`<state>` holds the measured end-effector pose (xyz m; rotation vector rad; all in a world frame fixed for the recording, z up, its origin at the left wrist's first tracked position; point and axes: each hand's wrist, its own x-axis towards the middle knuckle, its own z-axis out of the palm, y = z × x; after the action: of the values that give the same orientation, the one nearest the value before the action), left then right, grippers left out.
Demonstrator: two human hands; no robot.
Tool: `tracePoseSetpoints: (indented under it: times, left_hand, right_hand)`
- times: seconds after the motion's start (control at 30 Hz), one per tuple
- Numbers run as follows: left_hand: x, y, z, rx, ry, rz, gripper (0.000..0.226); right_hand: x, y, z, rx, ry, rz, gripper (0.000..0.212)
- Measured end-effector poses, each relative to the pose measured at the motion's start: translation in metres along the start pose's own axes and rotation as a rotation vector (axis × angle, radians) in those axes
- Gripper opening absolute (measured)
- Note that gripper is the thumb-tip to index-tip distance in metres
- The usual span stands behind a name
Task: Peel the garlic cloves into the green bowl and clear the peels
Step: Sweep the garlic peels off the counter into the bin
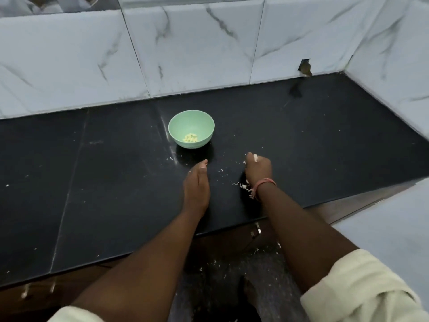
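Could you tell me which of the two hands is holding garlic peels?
The right hand: white peels show in its curled fingers. The left hand lies flat, holding nothing.

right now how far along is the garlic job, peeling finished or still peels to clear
Peeling looks done: peeled cloves lie in the green bowl. Clearing is in hand: the right hand grips a clump of peels, and the left hand rests edge-on on the counter. Left: scraps by the right wrist and flecks across the counter.
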<state>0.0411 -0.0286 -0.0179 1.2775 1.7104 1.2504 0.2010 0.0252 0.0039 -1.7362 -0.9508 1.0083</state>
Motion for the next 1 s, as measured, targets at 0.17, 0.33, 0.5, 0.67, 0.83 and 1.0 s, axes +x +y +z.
tracePoseSetpoints:
  times: [0.17, 0.33, 0.5, 0.67, 0.83, 1.0]
  left_hand:
    - [0.010, -0.010, 0.007, 0.330, -0.148, 0.084, 0.049]
    - [0.026, -0.018, 0.016, 0.670, -0.338, 0.233, 0.067]
    - [0.031, -0.022, 0.034, 0.817, -0.409, 0.349, 0.071]
    - [0.025, -0.018, 0.052, 0.950, -0.291, 0.304, 0.084]
    - [0.020, -0.013, 0.058, 0.942, -0.516, 0.495, 0.082]
    - [-0.005, -0.001, 0.068, 0.787, -0.742, 0.693, 0.080]
  right_hand:
    - [-0.008, 0.018, -0.021, 0.661, 0.081, 0.378, 0.032]
    - [-0.036, 0.042, -0.048, 1.237, 0.034, 0.515, 0.038]
    - [-0.054, 0.053, -0.059, 1.545, -0.106, 0.522, 0.046]
    - [-0.062, 0.062, -0.059, 1.621, -0.218, 0.498, 0.046]
    - [-0.083, 0.091, -0.083, 1.589, -0.081, 0.400, 0.049]
    - [-0.098, 0.107, -0.077, 1.471, 0.229, 0.419, 0.052]
